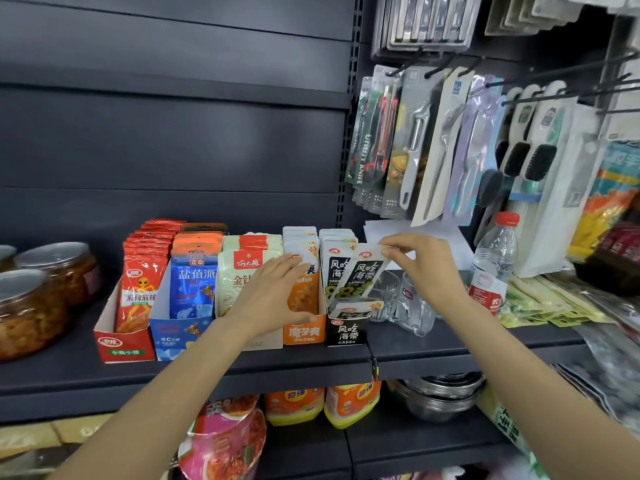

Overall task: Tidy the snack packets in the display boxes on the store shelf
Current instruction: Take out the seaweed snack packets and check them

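The right hand (pixel 414 259) pinches the top edge of a black seaweed packet (pixel 362 277) between thumb and fingertips, holding it tilted, its lower end dipping into the black display box (pixel 346 329) directly below the grip. Behind the pinched packet, toward the back panel, more packets of the same kind stand upright in that box, and another lies slumped across the box's front lip under it. Just left of the grip, the left hand (pixel 273 294) lies flat with fingers spread and straight, pressing against the front of the orange packets (pixel 304 292) in the orange display box (pixel 304 333), its palm covering part of the cream box beside it. Further left of that hand stand the cream packets (pixel 242 268), the blue packets (pixel 194 282) and the red packets (pixel 138 296), each row in its own box. Just right of the pinching hand sit clear glass mugs (pixel 405 303) and, beyond them, a water bottle (pixel 495 263) with a red cap.
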Motion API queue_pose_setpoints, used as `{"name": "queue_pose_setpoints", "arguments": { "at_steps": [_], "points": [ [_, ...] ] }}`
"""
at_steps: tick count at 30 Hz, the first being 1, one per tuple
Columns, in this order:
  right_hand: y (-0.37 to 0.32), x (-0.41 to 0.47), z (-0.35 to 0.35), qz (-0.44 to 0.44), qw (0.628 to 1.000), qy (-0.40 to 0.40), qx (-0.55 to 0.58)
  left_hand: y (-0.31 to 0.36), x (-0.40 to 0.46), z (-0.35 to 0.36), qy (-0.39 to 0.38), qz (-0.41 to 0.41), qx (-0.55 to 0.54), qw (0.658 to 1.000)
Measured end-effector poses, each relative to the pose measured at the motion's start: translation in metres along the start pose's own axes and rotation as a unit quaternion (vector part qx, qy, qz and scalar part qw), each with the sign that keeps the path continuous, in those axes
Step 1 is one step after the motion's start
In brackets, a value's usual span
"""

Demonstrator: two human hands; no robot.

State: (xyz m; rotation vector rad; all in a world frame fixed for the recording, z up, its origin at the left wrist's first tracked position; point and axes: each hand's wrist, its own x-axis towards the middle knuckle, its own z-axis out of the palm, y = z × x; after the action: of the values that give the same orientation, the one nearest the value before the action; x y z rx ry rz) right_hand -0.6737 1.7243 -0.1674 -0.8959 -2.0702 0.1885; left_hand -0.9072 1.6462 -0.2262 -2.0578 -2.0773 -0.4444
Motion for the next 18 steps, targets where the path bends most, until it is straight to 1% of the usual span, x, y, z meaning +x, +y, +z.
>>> {"name": "queue_pose_setpoints", "arguments": {
  "at_steps": [2,4,6,8,14,18],
  "points": [
    [-0.004,0.002,0.003,-0.013,0.999,-0.048,-0.019,-0.002,0.001,0.002,0.003,0.005,0.007,1.0],
    [-0.005,0.002,0.008,-0.019,0.992,-0.119,-0.042,-0.004,0.001,0.003,0.003,0.006,0.011,1.0],
    [-0.006,-0.001,0.014,-0.005,0.98,-0.195,-0.046,-0.005,0.002,0.004,0.005,0.006,0.011,1.0],
    [-0.005,-0.005,0.019,0.012,0.969,-0.247,-0.027,-0.004,0.002,0.004,0.007,0.006,0.011,1.0],
    [-0.001,-0.006,0.016,0.041,0.966,-0.254,0.022,-0.005,0.001,0.005,0.012,0.009,0.002,1.0],
    [-0.001,-0.001,0.013,0.043,0.97,-0.235,0.033,-0.003,0.002,0.001,0.023,0.007,-0.018,1.0]
  ]
}}
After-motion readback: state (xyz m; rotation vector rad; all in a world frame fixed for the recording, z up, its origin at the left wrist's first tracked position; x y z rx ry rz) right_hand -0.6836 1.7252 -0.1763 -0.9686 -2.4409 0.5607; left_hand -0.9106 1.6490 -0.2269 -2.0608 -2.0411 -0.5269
